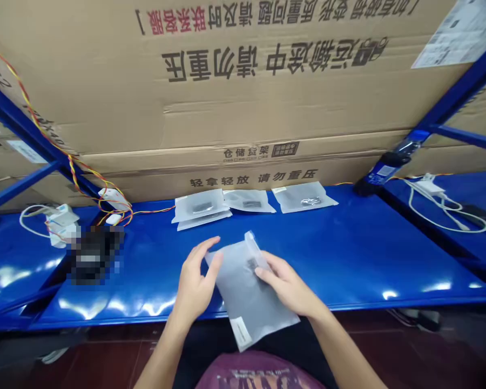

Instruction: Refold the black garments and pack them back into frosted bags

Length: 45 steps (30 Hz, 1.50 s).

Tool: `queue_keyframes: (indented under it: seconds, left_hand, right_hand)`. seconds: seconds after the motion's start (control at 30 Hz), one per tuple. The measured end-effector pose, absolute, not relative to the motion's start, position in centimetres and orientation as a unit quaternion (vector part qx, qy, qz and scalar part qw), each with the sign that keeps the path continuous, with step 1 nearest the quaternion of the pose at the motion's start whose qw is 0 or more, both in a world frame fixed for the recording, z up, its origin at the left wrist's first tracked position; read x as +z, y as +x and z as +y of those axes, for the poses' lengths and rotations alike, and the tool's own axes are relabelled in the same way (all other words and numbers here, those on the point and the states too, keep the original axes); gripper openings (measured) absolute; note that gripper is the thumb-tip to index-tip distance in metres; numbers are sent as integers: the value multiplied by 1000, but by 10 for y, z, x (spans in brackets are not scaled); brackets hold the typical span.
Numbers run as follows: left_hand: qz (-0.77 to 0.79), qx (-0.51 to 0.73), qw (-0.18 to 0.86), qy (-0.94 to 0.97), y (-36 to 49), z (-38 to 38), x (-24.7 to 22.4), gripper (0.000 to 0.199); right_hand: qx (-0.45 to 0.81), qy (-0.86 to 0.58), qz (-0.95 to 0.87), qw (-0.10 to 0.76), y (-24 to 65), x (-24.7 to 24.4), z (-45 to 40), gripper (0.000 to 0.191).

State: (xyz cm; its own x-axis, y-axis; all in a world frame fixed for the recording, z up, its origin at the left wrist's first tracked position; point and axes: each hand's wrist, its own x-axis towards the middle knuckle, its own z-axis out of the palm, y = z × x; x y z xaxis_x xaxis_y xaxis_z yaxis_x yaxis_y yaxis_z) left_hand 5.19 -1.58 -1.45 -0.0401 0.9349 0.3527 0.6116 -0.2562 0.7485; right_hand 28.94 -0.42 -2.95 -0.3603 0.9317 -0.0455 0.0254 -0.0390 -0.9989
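1. Frosted, translucent plastic pouch (249,302) is hanging at a tilt in front of the person, partly over the front edge of the glossy blue shelf surface (328,259). A small dark item (252,263) is showing through near its upper end, and a white printed label (242,330) is sitting at its lower left corner.

2. The right hand (287,283) is closing on the upper right side of the pouch, its thumb pressing on the front beside the dark item while its other fingers are mostly hidden behind.

3. The left hand (194,286) is curving around the upper left corner, partly open, thumb and forefinger spread. Whether it is pinching the plastic, I cannot tell.

4. Beyond the hands, a group of similar frosted pouches (186,202) is lying toward the left, and another frosted pouch (287,197) is lying apart toward the right, all near the large brown cardboard carton (227,113).

5. The right hand seems to be carrying most of the weight, so a loosening thumb could let the slick pouch slip off the front edge toward the floor.

6. The small item seems likely to slide inside if the tilt changes, and hard squeezing beside it could crease the film or press on the item.
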Motion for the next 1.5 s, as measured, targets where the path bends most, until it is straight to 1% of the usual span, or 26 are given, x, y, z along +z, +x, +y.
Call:
queue_keyframes:
  seconds: [0.03,0.1,0.17,0.2,0.27,0.33,0.43,0.6,0.7,0.87,1.03,1.13,1.2,1.27,1.33,1.4,1.43,1.5]
  left_hand:
    - [577,392,200,688,54,-8,-8,33]
    - [571,305,222,729,60,6,2,37]
    - [558,246,235,757,66,15,6,45]
    - [552,235,238,764,69,18,7,45]
    - [539,251,245,766,74,22,7,38]
    - [530,275,261,759,77,24,6,30]
    - [524,292,284,748,79,26,6,30]
    - [506,313,321,737,78,29,10,31]
    - [510,347,343,709,68,37,15,32]
    - [543,411,326,656,36,60,23,35]
    - [544,400,336,656,23,68,15,36]
    - [548,410,327,652,23,67,10,37]
    - [553,420,317,646,21,66,10,37]
    - [551,423,315,646,21,63,12,36]
    - [539,413,312,664,25,58,14,34]
    - [521,391,303,696,32,52,17,33]
    - [514,381,298,709,37,48,18,32]
    - [507,371,281,725,47,42,19,29]
  right_hand:
    - [593,-394,-605,357,280,-31,-8,28]
    - [595,-376,-618,349,264,-35,-10,30]
    - [587,-387,-602,379,255,-39,-6,38]
    - [574,-401,-591,401,252,-40,-3,43]
    - [532,-436,-573,446,250,-41,5,51]
    - [494,-461,-563,477,250,-41,12,54]
    - [475,-474,-547,501,249,-41,20,53]
    - [477,-476,-516,529,246,-38,23,45]
    - [474,-467,-532,524,249,-33,17,42]
    - [421,-443,-621,491,265,-37,-11,33]
    - [399,-434,-679,436,280,-54,-34,30]
    - [412,-437,-686,410,284,-55,-40,31]
    - [413,-440,-690,399,286,-51,-41,29]
    - [388,-460,-679,421,287,-45,-39,24]
    - [346,-475,-662,464,286,-39,-33,25]
    - [327,-468,-669,475,281,-33,-23,27]
    - [332,-461,-681,462,277,-29,-18,27]
    - [367,-458,-700,407,268,-22,-6,27]
